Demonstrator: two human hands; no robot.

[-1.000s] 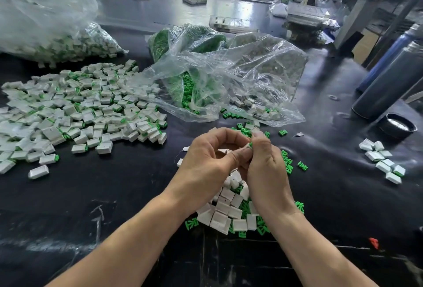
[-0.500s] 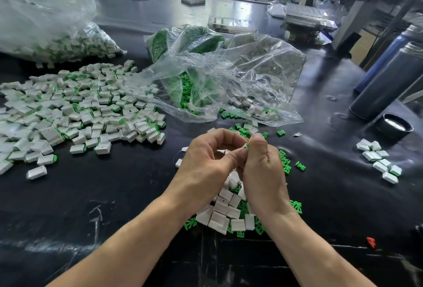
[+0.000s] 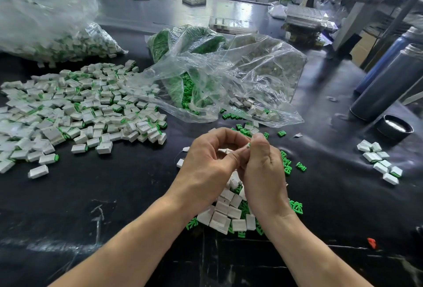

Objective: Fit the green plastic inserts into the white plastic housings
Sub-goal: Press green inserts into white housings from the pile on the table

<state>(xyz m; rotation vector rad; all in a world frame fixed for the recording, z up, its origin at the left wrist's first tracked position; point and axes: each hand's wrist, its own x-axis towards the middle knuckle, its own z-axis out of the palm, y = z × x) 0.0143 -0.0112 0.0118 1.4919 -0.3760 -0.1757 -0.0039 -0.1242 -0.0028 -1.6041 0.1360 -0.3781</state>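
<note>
My left hand (image 3: 206, 167) and my right hand (image 3: 263, 172) meet above the black table, fingers curled together around one white housing (image 3: 247, 145) with a bit of green insert showing at its tip; most of it is hidden by my fingers. Under my wrists lies a small heap of loose white housings (image 3: 226, 213) mixed with green inserts (image 3: 296, 206). More green inserts (image 3: 301, 166) lie scattered to the right of my hands.
A wide spread of fitted white-and-green parts (image 3: 80, 113) covers the left. A clear bag of green inserts (image 3: 194, 85) lies behind my hands, another full bag (image 3: 57, 42) at far left. Several white housings (image 3: 380, 161), a dark cap (image 3: 394, 127) and cylinders (image 3: 389, 85) stand right.
Both hands stay pressed together over the heap, with only slight shifts of the fingers around the part. Nothing else on the table has moved.
</note>
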